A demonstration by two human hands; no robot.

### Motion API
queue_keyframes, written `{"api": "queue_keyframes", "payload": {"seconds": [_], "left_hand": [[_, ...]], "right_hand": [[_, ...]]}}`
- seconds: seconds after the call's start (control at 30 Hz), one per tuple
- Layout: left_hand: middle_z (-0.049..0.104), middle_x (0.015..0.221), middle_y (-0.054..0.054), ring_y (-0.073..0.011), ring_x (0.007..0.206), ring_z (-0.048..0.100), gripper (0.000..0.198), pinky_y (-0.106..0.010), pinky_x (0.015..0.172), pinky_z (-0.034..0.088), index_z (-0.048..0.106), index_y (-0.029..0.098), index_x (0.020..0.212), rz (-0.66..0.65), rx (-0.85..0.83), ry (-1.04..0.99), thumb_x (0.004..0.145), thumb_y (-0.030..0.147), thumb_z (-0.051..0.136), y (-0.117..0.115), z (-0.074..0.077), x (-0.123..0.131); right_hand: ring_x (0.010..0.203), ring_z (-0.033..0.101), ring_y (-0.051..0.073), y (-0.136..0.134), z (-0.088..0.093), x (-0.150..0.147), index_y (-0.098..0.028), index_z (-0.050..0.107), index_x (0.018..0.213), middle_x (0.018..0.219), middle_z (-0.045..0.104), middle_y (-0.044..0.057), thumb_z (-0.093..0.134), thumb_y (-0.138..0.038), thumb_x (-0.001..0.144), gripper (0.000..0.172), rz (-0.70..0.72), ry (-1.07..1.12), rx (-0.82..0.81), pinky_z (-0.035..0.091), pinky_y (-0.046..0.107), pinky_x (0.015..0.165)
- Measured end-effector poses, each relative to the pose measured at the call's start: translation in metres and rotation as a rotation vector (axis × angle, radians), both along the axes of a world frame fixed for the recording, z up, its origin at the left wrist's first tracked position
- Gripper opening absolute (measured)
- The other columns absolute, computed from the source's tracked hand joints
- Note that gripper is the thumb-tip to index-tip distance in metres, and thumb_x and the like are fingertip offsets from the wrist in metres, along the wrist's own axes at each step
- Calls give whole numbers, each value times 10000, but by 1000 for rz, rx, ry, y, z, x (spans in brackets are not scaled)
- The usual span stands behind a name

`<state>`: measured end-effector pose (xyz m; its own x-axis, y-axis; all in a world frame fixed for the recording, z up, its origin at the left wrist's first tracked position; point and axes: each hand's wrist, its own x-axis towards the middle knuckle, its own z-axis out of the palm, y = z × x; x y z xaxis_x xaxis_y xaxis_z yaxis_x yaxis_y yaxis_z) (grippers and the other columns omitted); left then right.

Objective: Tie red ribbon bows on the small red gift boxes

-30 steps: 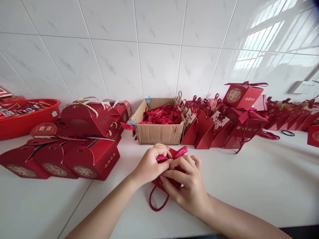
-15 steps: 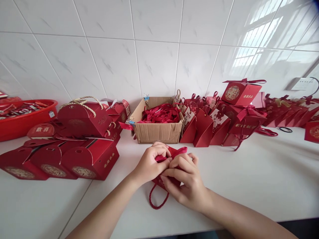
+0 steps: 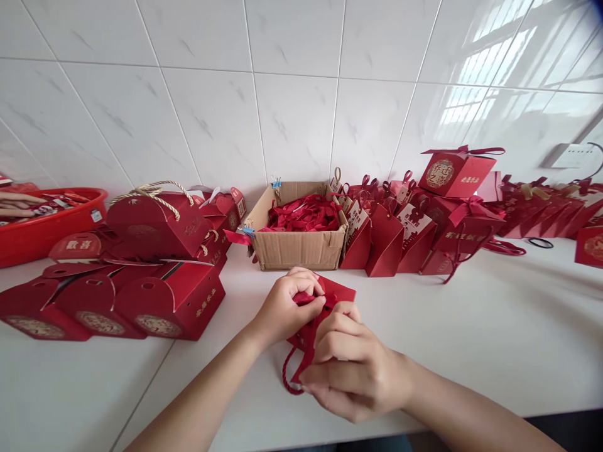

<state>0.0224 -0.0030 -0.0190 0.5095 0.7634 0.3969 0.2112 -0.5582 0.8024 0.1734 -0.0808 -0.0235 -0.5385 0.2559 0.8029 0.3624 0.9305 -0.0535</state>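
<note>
A small red gift box [image 3: 343, 292] lies on the table between my hands, partly covered by them. A dark red cord handle [image 3: 286, 371] loops out from its near side. My left hand [image 3: 293, 307] is closed at the top of the box, pinching red ribbon at the knot area. My right hand [image 3: 355, 367] is closed on a red ribbon [image 3: 308, 355], drawing its end out toward me over the box. Just beyond stands a cardboard box [image 3: 299, 250] heaped with loose red ribbons [image 3: 306, 213].
Stacked red gift boxes [image 3: 172, 301] stand at left, before a red basin [image 3: 47, 220] of small packets, with another person's hand [image 3: 16, 204] in it. On the right are red triangular boxes [image 3: 384, 242], ribbon-tied boxes [image 3: 456, 176] and a black ring [image 3: 540, 243]. White tiles rise behind.
My right hand has moved from the top of the box toward me, pulling the ribbon along. My left hand keeps its place. Another person's hand has appeared in the basin.
</note>
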Motion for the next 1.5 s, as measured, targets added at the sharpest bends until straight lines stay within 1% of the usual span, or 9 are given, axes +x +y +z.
{"api": "queue_keyframes", "payload": {"seconds": [0.1, 0.2, 0.3, 0.4, 0.53, 0.7, 0.87, 1.23, 1.5], "left_hand": [[620, 722, -44, -234, 972, 548, 368, -337, 830, 438, 328, 216, 509, -15, -28, 3, 730, 231, 622, -1, 2, 0], [617, 757, -45, -224, 933, 561, 329, -338, 822, 435, 366, 212, 515, -28, -78, -15, 739, 220, 607, -3, 5, -1], [604, 773, -43, -218, 909, 571, 375, -337, 808, 425, 277, 217, 519, -13, -144, -43, 728, 181, 586, -4, 8, -2], [607, 797, -45, -227, 955, 571, 397, -344, 836, 416, 239, 219, 533, -24, -183, -63, 719, 179, 587, -3, 9, -4], [616, 797, -43, -226, 973, 567, 374, -346, 857, 419, 280, 216, 530, -49, -175, -59, 722, 193, 599, -1, 8, -5], [604, 791, -36, -202, 912, 574, 381, -331, 822, 440, 304, 215, 548, -46, -156, -68, 748, 244, 626, -1, 4, -5], [567, 717, -24, -200, 936, 586, 438, -319, 820, 439, 254, 216, 539, -12, -167, -98, 792, 287, 604, -2, 4, -3], [577, 642, -11, -215, 995, 588, 518, -330, 833, 448, 177, 216, 522, -13, -190, -113, 731, 243, 651, -3, 6, -2], [528, 588, -1, -211, 998, 579, 512, -340, 852, 454, 197, 215, 497, -26, -188, -114, 748, 257, 642, -3, 4, -1]], "right_hand": [[737, 584, 148, 7, 3, 9, -244, 645, 935, 757, 603, 5, 496, -215, 883, 161, -7, 129, -56, 427, 355, 730], [856, 581, 198, 24, 3, 29, -223, 612, 1076, 896, 606, 59, 441, -178, 867, 273, -103, 293, -215, 457, 384, 760], [965, 567, 227, 41, 3, 47, -223, 577, 1108, 1014, 609, 77, 466, -230, 866, 266, -46, 261, -445, 473, 407, 827], [962, 573, 212, 48, 3, 52, -221, 572, 1094, 1033, 625, 69, 533, -259, 864, 236, -30, 164, -590, 472, 400, 861], [928, 575, 202, 47, 0, 45, -215, 641, 1027, 996, 626, 74, 634, -301, 837, 208, -145, 150, -589, 477, 389, 849], [835, 583, 171, 46, -5, 38, -203, 672, 837, 890, 618, 57, 595, -312, 874, 138, -142, 257, -624, 486, 345, 782], [804, 566, 169, 44, -3, 35, -197, 602, 802, 854, 619, 51, 547, -317, 895, 162, -121, 325, -709, 467, 329, 749], [734, 510, 153, 52, -7, 42, -189, 569, 712, 763, 559, 13, 597, -388, 829, 233, -108, 623, -928, 418, 294, 688], [716, 491, 161, 58, -7, 42, -196, 584, 666, 718, 563, 10, 643, -393, 753, 223, -208, 768, -955, 404, 294, 671]]}}
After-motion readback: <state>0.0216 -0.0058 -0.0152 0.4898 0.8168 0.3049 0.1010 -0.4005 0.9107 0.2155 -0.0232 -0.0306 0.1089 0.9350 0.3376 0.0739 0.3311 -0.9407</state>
